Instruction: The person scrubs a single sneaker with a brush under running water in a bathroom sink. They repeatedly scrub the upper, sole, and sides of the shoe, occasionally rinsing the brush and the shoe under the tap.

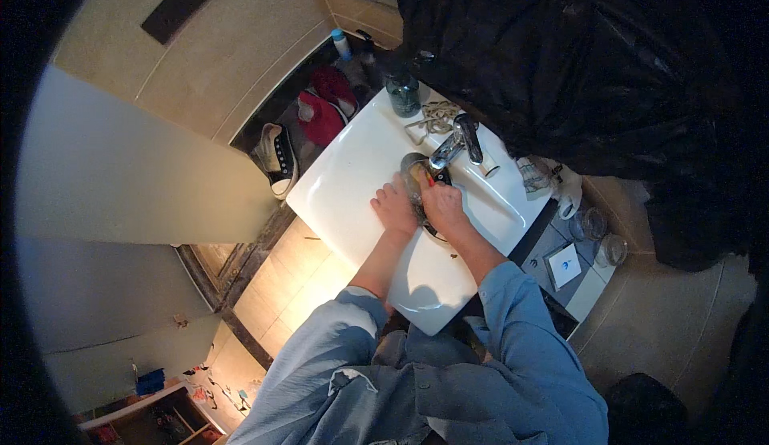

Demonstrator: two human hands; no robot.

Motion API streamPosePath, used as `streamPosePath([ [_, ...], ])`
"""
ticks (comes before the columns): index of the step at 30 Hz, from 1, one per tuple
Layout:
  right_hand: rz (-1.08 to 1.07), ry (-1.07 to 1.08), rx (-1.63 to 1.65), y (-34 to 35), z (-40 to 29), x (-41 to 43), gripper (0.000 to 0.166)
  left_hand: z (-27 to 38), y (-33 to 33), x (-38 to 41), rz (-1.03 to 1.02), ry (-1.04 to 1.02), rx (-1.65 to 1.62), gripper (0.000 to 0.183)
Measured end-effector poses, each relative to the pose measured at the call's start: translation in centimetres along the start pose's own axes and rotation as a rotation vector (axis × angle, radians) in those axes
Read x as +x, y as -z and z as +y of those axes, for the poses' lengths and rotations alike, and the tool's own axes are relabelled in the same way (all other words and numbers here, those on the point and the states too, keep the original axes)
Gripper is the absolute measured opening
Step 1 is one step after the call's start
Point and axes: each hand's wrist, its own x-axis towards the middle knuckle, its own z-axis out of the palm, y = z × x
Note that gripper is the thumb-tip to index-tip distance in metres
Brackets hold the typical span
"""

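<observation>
Below the chrome faucet (456, 144), in the white washbasin (354, 162), lies a dark canvas shoe (414, 162) with metal eyelets. My left hand (395, 206) rests against its left side, fingers spread and partly curled. My right hand (444, 204) is closed around a small yellow and red object (423, 176), perhaps a brush, pressed inside or onto the shoe; the fingers hide much of it. Beige shoelaces (438, 117) lie in a heap on the basin's back ledge, beside a greenish glass jar (404, 96).
A black and white sneaker (279, 159), red shoes (321, 114) and a blue-capped bottle (341, 43) stand left of the basin. Right of it are glass jars (611, 250) and a white card (565, 266). Black plastic sheeting (577, 72) hangs behind.
</observation>
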Motion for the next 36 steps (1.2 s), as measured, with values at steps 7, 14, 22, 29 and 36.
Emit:
streamPosePath([
  [7,-0.16,0.166,0.072,3.6,0.6,-4.7,0.046,-0.5,0.4,0.1,0.051,0.099,0.051,0.069],
  [14,0.009,0.001,0.063,1.0,0.3,-1.3,0.019,0.6,1.7,-0.3,-0.01,0.002,-0.018,0.078],
  [22,-0.123,0.105,0.037,3.1,0.4,-3.7,0.038,-0.7,0.6,-0.5,0.036,0.036,-0.059,0.079],
  [29,-0.034,0.08,0.047,2.4,1.2,-2.2,0.046,0.0,1.0,-1.0,0.051,-0.011,-0.063,0.079],
  [36,-0.195,-0.01,0.123,1.2,-1.3,-1.5,0.029,-1.1,0.7,-1.5,0.019,-0.014,-0.074,0.074],
])
